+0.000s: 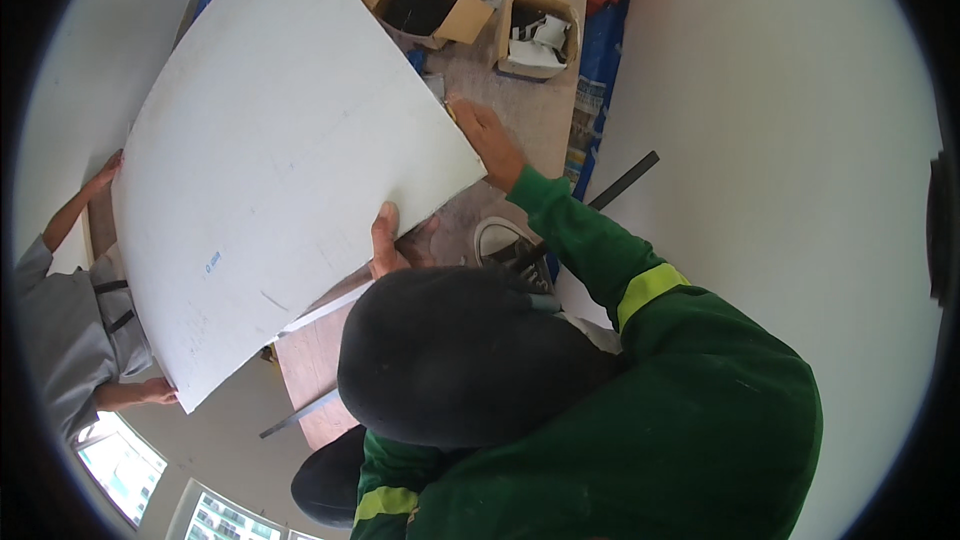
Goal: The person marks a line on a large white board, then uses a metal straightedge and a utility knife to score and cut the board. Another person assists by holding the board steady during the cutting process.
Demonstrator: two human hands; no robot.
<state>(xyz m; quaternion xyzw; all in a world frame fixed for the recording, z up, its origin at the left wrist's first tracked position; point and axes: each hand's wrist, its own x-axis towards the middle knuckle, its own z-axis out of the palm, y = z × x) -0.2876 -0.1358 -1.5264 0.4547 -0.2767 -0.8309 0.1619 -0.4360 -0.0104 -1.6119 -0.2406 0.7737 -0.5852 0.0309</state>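
A large white board (270,150) lies tilted across the view, with a small blue mark and a few dark scuffs on its face. My left hand (385,242) grips its near edge, thumb on top and fingers beneath, partly hidden; my knee covers that forearm. At the right-hand edge close to the corner, my right hand (490,143) closes on the board, its fingertips partly out of sight. A small yellow thing (450,112) shows by those fingers, too small to name. Across from me, a person in grey (70,340) holds the opposite edge with both hands.
Two open cardboard boxes, one (425,5) with dark contents and another (538,35) with white scraps, stand on a wooden board (545,120). A dark bar (625,180) sticks out past my right forearm. A white wall (770,140) rises at right.
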